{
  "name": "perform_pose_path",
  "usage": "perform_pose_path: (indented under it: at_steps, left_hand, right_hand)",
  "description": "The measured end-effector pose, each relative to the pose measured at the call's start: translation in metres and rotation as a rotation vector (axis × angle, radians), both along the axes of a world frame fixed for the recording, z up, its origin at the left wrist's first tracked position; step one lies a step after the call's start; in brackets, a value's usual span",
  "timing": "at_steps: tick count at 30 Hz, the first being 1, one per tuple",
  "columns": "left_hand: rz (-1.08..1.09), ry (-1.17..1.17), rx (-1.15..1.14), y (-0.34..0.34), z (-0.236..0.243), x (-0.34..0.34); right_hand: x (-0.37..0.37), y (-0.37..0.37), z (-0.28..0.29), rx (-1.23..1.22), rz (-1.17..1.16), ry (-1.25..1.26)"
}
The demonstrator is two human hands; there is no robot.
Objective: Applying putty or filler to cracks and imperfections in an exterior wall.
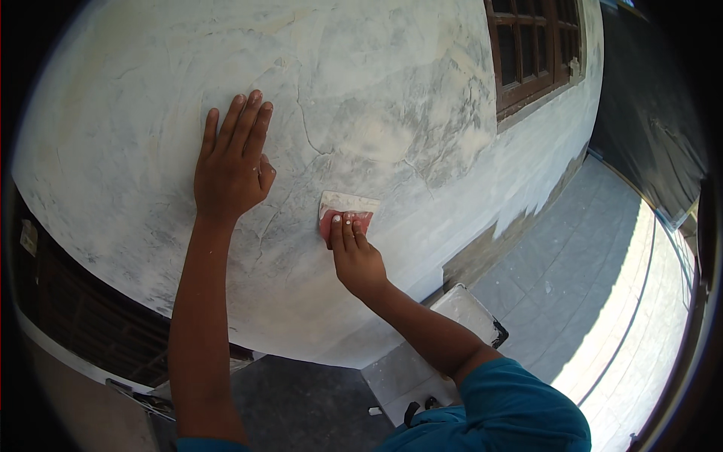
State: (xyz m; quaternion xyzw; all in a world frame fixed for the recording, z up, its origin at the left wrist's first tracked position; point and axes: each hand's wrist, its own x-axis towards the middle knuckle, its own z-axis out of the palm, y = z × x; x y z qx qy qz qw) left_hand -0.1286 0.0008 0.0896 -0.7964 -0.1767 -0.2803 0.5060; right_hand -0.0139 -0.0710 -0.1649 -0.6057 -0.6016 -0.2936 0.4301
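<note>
My left hand (pixel 235 158) lies spread on the white, patchily plastered wall (pixel 392 90), just left of a branching crack. Lower and to the right, my right hand (pixel 358 256) grips a flat, wide scraper (pixel 349 201) with a pale blade and a red part, held against the wall. White spots of plaster mark some of my fingertips. Hairline cracks and grey mottled patches show around both hands.
A brown-framed window (pixel 527 53) is at upper right, beside a dark sheet (pixel 648 113). Below are a grey tiled floor (pixel 550 248), partly sunlit, and a white-smeared tray (pixel 463 307). A dark, grilled opening (pixel 83 309) curves along the lower left.
</note>
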Motion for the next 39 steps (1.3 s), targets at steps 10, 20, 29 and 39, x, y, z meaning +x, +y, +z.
perform_pose_path:
  at_steps: [10, 20, 29, 39]
  left_hand:
    - [-0.005, 0.000, 0.001, -0.003, -0.002, 0.001]
    - [-0.006, 0.010, -0.008, 0.003, 0.000, -0.001]
    - [-0.005, -0.009, -0.007, 0.001, -0.004, 0.000]
    - [0.000, -0.006, 0.007, 0.004, -0.003, -0.002]
  right_hand:
    - [0.129, -0.037, 0.068, 0.189, -0.228, 0.227]
    - [0.040, -0.019, -0.054, -0.025, 0.011, 0.143]
    - [0.125, -0.019, 0.086, 0.164, -0.231, 0.340]
    - [-0.011, -0.048, -0.027, -0.132, 0.181, 0.154]
